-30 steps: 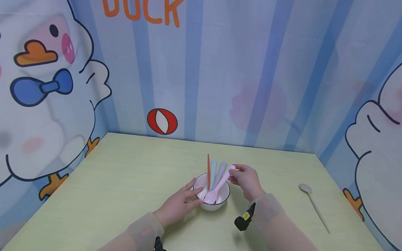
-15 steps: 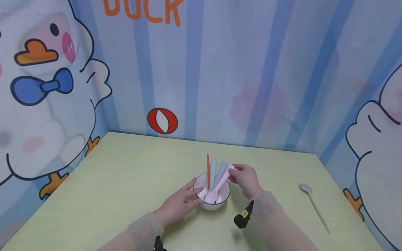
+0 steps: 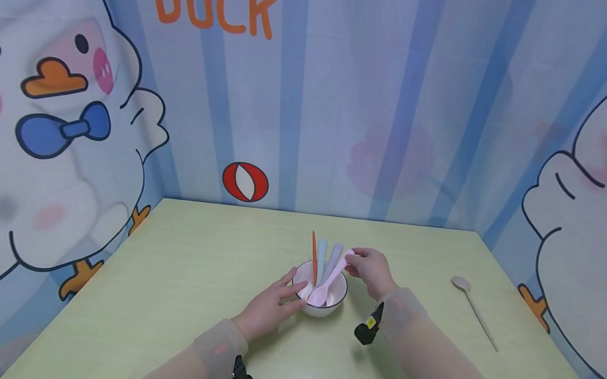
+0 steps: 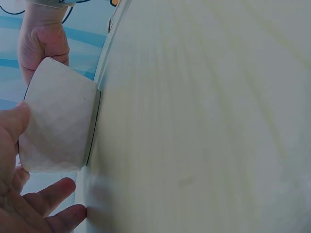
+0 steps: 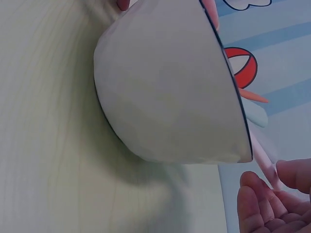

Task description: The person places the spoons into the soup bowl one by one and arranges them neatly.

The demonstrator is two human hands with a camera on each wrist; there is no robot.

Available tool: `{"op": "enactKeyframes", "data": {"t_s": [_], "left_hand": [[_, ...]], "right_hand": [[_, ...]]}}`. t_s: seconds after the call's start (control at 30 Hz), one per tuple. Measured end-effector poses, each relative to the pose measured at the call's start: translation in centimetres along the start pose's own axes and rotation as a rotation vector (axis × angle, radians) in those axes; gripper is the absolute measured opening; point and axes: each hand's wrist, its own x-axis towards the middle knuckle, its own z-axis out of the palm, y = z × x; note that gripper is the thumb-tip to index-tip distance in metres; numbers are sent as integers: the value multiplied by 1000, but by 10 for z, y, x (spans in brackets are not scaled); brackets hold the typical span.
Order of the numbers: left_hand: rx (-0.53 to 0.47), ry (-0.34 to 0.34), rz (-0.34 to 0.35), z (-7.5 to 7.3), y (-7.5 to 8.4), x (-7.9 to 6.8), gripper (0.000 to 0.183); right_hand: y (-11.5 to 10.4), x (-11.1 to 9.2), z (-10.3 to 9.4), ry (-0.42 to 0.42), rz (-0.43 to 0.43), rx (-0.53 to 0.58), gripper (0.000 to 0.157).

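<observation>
A white bowl (image 3: pixel 323 312) with a dark rim stands on the table, with my left hand (image 3: pixel 268 310) holding its left side. One finger reaches over the rim, and the thumb lies at the front; the lower fingers spread apart in the left wrist view. My right hand (image 3: pixel 372 271) pinches the handle end of a pink spoon (image 3: pixel 333 277), whose head rests inside the bowl. Beside it in the bowl lean a thin orange handle (image 3: pixel 314 251), a light blue handle (image 3: pixel 322 254) and a greyish purple handle (image 3: pixel 334 254). Their lower ends are mostly hidden.
A beige long-handled spoon (image 3: pixel 475 314) lies on the right of the pale yellow table (image 3: pixel 206 247). A printed cloth backdrop (image 3: pixel 326 101) with ducks and stripes rises behind the table and along both sides.
</observation>
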Motion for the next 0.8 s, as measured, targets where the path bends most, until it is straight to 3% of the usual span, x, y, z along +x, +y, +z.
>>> {"op": "enactKeyframes", "data": {"t_s": [0.8], "left_hand": [[33,0,32,0,-3,1,54]], "right_hand": [[22,-9,-33,37,-90,-27,41]]}}
